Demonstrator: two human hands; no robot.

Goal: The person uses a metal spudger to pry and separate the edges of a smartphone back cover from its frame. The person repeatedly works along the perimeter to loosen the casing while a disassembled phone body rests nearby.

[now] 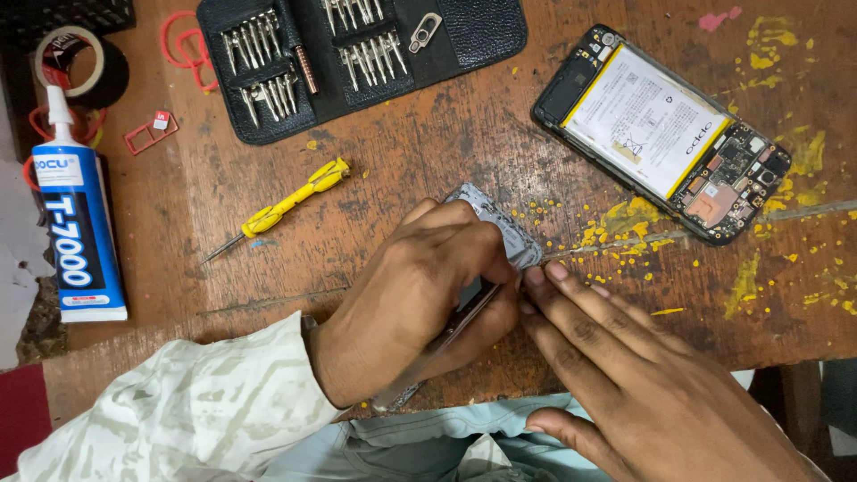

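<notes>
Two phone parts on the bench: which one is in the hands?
The grey phone frame, gripped by the left hand and touched by the right hand. The opened phone with its battery showing lies untouched.

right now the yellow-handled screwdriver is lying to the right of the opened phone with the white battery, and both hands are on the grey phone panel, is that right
Not quite. The head view shows the yellow-handled screwdriver lying to the left of the opened phone with the white battery, not the right. Both the left hand and right hand are on the grey phone panel.
</notes>
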